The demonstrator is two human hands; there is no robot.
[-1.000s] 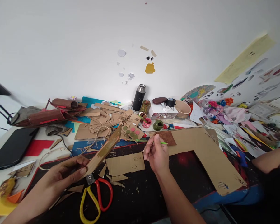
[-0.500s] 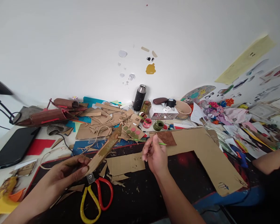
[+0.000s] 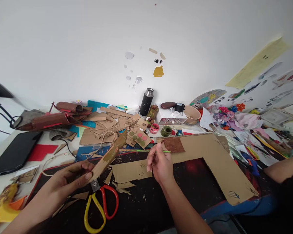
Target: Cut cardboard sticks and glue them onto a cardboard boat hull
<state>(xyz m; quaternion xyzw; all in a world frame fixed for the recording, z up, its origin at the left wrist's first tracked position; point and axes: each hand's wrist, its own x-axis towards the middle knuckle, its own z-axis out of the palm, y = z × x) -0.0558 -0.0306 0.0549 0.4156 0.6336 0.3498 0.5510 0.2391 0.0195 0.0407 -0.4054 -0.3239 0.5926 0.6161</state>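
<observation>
In the head view, the left hand (image 3: 70,180) pinches a cardboard strip (image 3: 104,164) by its lower end, so its far end slants up unsupported above the tabletop (image 3: 139,213). A press of the paintbrush (image 3: 136,150) could therefore make it dip, twist or slip from the pinch. The right hand (image 3: 161,162) holds that brush by its green handle, fingers curled close; its tip reaches the strip's painted edge, though whether the bristles touch is too small to tell. If it carries too much paint, drips could mark the flat cardboard piece (image 3: 133,172) below. Paint might also smear onto the left fingers if the stroke runs down toward the bare end. The scissors (image 3: 103,198) lie just beside the left hand, where a lowered wrist could knock them.

Against the picture half a second ago, the right hand sits slightly farther left and the brush reaches farther toward the strip, lying more level. The left hand's pinch looks unchanged.
</observation>
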